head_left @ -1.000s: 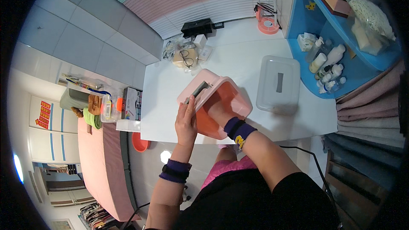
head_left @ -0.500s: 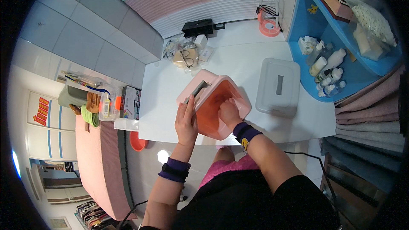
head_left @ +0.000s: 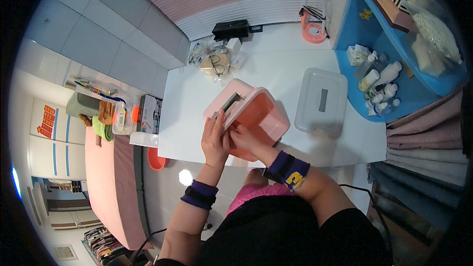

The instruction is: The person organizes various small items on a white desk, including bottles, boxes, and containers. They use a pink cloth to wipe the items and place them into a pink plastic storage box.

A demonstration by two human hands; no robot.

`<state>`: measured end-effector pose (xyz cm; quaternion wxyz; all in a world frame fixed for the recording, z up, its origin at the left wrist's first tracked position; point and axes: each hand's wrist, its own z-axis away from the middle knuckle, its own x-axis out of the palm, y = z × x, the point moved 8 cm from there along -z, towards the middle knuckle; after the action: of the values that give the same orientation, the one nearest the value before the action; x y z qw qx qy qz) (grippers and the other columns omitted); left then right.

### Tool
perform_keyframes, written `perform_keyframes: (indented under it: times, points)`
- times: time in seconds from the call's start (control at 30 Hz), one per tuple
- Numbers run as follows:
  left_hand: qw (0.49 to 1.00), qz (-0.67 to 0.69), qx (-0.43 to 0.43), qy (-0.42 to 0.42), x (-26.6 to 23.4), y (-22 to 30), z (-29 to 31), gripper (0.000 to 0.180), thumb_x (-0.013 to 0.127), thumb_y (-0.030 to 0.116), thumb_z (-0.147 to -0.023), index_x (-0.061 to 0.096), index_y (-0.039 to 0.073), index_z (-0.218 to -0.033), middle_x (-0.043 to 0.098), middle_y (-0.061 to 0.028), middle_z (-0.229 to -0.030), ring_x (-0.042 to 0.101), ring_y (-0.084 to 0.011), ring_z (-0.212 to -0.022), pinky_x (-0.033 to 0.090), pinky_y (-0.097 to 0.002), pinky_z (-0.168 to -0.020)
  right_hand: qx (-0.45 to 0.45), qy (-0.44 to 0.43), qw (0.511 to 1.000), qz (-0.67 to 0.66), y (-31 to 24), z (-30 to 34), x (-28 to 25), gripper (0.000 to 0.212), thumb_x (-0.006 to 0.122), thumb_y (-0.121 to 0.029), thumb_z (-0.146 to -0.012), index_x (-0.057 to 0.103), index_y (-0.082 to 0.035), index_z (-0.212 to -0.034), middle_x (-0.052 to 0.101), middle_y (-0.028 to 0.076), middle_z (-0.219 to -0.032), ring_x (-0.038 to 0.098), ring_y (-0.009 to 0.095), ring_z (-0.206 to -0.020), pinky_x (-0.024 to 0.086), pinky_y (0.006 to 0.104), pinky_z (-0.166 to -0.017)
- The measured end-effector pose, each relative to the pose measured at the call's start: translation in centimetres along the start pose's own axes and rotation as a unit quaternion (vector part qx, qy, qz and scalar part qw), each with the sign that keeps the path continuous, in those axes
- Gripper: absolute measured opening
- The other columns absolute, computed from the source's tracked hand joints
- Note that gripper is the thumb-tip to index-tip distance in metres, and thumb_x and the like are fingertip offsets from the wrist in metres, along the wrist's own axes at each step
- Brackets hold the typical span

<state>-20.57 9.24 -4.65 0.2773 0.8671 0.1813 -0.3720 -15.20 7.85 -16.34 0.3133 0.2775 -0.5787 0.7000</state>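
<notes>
A pink plastic storage bin [head_left: 274,124] lies tipped on the white table, its opening turned toward me. My left hand [head_left: 214,139] grips the bin's left rim beside a grey handle [head_left: 228,105], fingers along the outer side. Reaching inside, my right hand [head_left: 243,139] is by the left inner wall, close to my left hand. Its fingers look curled; the tips are hidden in shadow, and whatever they hold, if anything, cannot be made out. Right of the bin lies a translucent lid [head_left: 309,103] with a grey handle piece in its middle.
Behind the bin are a bagged pile with cables [head_left: 215,64] and a black box [head_left: 230,30]. A pink stand with a cord [head_left: 314,33] is at the back right. Blue shelves [head_left: 359,103] with several bottles border the right; a coloured box [head_left: 149,114] sits at the left edge.
My right hand has moved left inside the bin, from its middle-right part to the left inner wall, and the forearm has turned. My left hand keeps its grip on the rim.
</notes>
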Motion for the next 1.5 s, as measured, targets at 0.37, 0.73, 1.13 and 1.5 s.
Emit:
perform_keyframes:
  times: [0.37, 0.73, 1.13, 1.5]
  points:
    - [0.996, 0.074, -0.042, 0.021, -0.1, 1.3, -0.1, 0.048, 0.055, 0.001, -0.082, 0.056, 0.003, -0.13, 0.063, -0.0198, -0.114, 0.059, -0.0378, -0.113, 0.043, -0.0456, -0.101, -0.107, 0.053, 0.956, 0.267, 9.4, 0.3, -9.0, 0.046, 0.055, -0.013, -0.092, 0.044, -0.004, -0.136, 0.054, 0.014, -0.128, 0.055, 0.029, -0.111, 0.047, 0.0379, -0.093]
    - [0.999, 0.05, -0.011, 0.015, -0.3, 0.0, -0.7, 0.045, 0.054, -0.002, -0.088, 0.053, 0.004, -0.133, 0.063, -0.0194, -0.119, 0.064, -0.0346, -0.106, 0.051, -0.039, -0.091, -0.191, 0.144, 0.515, 0.824, -1.7, 1.9, -11.9, 0.031, 0.054, -0.018, -0.086, 0.06, -0.009, -0.115, 0.053, 0.014, -0.125, 0.054, 0.034, -0.108, 0.046, 0.0426, -0.093]
    - [0.997, 0.039, -0.03, 0.051, -0.2, -1.3, -1.7, 0.048, 0.059, 0.002, -0.084, 0.056, 0.007, -0.132, 0.067, -0.0136, -0.099, 0.065, -0.0308, -0.087, 0.052, -0.0382, -0.087, -0.189, -0.001, 0.479, 0.857, 7.2, 0.0, -9.5, 0.023, 0.057, -0.019, -0.077, 0.072, -0.009, -0.091, 0.062, 0.006, -0.106, 0.053, 0.028, -0.102, 0.044, 0.0366, -0.087]
    - [0.996, 0.034, -0.056, 0.053, -0.2, -2.2, -1.7, 0.051, 0.063, 0.002, -0.082, 0.057, 0.01, -0.132, 0.066, -0.0093, -0.094, 0.064, -0.0264, -0.079, 0.053, -0.0355, -0.072, -0.211, 0.099, 0.515, 0.824, -2.6, 5.3, -10.6, 0.052, 0.058, -0.011, -0.076, 0.06, -0.018, -0.127, 0.05, 0.008, -0.132, 0.047, 0.032, -0.115, 0.036, 0.045, -0.097]
